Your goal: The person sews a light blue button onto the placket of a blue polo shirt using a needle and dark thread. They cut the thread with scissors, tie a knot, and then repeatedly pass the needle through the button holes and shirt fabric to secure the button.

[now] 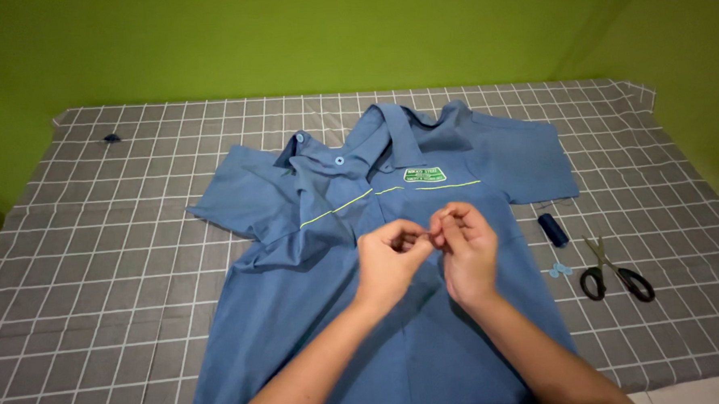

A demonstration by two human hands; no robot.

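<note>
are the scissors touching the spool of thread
Apart. The head view shows the black-handled scissors lying on the checked cloth, with bare cloth plainly between them and the dark blue spool of thread.

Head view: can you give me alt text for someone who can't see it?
Two hands, left and right, meet fingertip to fingertip above a blue shirt, pinching something too small to make out. The shirt lies flat on a grey checked cloth, with a thread spool, two loose buttons and scissors to its right.
</note>
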